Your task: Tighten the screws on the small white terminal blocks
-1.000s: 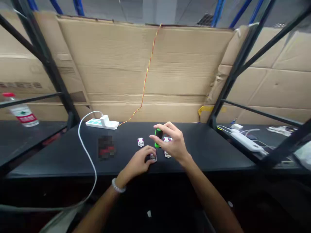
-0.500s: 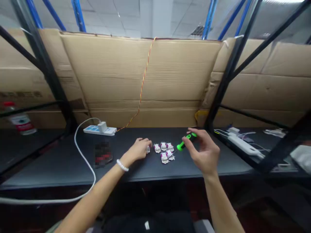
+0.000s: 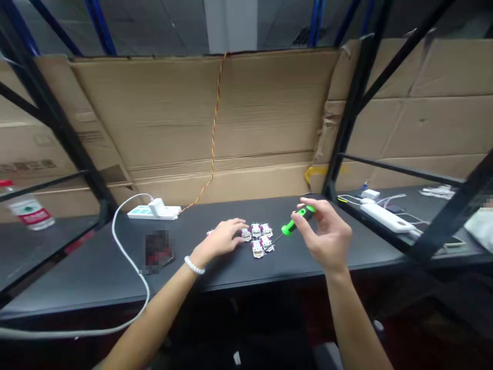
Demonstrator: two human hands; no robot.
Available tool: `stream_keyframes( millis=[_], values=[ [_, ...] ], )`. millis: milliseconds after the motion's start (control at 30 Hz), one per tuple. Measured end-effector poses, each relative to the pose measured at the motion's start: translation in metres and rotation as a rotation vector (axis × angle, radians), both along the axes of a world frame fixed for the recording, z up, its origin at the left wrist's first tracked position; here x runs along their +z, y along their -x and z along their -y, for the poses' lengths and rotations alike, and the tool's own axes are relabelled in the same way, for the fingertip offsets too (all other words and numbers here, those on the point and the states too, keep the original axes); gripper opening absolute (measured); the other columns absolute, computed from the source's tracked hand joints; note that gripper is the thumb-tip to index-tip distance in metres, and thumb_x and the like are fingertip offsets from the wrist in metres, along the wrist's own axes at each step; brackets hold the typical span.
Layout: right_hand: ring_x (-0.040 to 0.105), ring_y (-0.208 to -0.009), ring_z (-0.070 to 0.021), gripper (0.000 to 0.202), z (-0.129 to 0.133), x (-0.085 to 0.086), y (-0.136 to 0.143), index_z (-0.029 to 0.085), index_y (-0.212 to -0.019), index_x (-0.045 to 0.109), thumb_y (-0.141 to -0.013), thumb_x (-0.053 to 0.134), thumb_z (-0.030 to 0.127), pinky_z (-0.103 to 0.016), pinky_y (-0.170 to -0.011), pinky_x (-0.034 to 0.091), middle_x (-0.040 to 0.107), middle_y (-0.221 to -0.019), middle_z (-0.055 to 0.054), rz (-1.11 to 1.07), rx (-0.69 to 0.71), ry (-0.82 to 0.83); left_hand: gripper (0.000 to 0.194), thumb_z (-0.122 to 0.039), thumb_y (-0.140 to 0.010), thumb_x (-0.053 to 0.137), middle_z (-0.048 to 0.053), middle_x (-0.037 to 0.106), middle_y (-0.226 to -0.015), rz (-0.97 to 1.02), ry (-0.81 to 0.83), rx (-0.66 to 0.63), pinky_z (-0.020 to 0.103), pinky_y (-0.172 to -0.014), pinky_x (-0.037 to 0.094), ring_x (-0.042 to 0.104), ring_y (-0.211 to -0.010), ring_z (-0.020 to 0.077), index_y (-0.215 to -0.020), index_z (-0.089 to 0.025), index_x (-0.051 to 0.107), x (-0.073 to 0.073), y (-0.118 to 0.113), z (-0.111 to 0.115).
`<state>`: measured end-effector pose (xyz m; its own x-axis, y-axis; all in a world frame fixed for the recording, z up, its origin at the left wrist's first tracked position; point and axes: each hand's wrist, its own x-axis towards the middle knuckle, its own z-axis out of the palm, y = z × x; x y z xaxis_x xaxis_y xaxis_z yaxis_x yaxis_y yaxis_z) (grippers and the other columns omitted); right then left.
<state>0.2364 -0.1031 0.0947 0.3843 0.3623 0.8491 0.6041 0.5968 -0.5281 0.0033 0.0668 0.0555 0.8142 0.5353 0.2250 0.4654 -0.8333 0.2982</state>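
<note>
Several small white and purple parts (image 3: 257, 248) lie grouped on the black tabletop; their exact kind is too small to tell. My left hand (image 3: 223, 237), with a white beaded bracelet on its wrist, is just left of the group. Its fingers are spread, the tips at the nearest white and purple part (image 3: 245, 235). Another such part (image 3: 210, 232) peeks out behind that hand, mostly hidden. In my right hand (image 3: 327, 234) is a green and black screwdriver (image 3: 298, 220), gripped by the handle. Its shaft slants down left, with the tip over the grouped parts.
A white power strip (image 3: 167, 212) with a plug stands at the back left, its pale cable (image 3: 133, 262) looping over the front edge. A blurred dark object (image 3: 157, 249) lies nearby. Black rack posts flank the bench, and cardboard (image 3: 269, 113) closes the back.
My left hand has come off one part, now lying behind it, and its fingers have opened toward the group's nearest part. My right hand keeps holding the screwdriver. The view has shifted slightly.
</note>
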Motion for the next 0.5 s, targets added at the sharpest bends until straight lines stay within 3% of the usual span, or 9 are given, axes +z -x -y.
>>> stream_keyframes(
  millis=[133,300,400,500],
  values=[
    [0.071,-0.088,-0.0216,0.028,0.002,0.000,-0.001,0.024,-0.118,0.076,-0.091,0.082,0.032,-0.040,-0.084,0.061,0.072,-0.100,-0.005,0.002,-0.009,0.019,0.020,-0.021,-0.088,0.076,0.011,0.076,-0.131,0.021,0.024,0.016,0.042,-0.111,0.052,0.071,-0.122,0.0301,-0.109,-0.022,0.077,-0.010,-0.010,0.010],
    [0.072,-0.090,-0.0223,0.029,0.002,0.001,-0.007,0.024,-0.117,0.076,-0.091,0.082,0.034,-0.040,-0.084,0.062,0.073,-0.101,-0.006,-0.005,-0.026,-0.003,0.007,-0.018,-0.089,0.071,0.008,0.080,-0.103,0.026,0.018,0.109,0.037,-0.093,0.056,0.074,-0.098,0.0281,-0.088,-0.022,0.076,-0.009,0.014,0.022],
    [0.071,-0.090,-0.0216,0.030,0.001,0.001,-0.008,0.023,-0.118,0.076,-0.090,0.082,0.033,-0.039,-0.083,0.061,0.073,-0.102,-0.006,-0.017,-0.006,-0.015,0.007,-0.021,-0.089,0.072,0.008,0.079,-0.094,0.021,0.015,0.182,0.037,-0.087,0.056,0.074,-0.089,0.0280,-0.087,-0.022,0.078,-0.003,0.023,0.028],
    [0.071,-0.090,-0.0216,0.030,0.001,0.001,-0.007,0.024,-0.118,0.076,-0.090,0.083,0.033,-0.039,-0.084,0.062,0.073,-0.101,-0.005,-0.020,0.004,-0.013,0.013,-0.019,-0.091,0.067,0.009,0.080,-0.100,0.029,-0.016,0.137,0.038,-0.091,0.056,0.075,-0.096,0.0298,-0.091,-0.021,0.080,0.001,0.012,0.024]
  ],
)
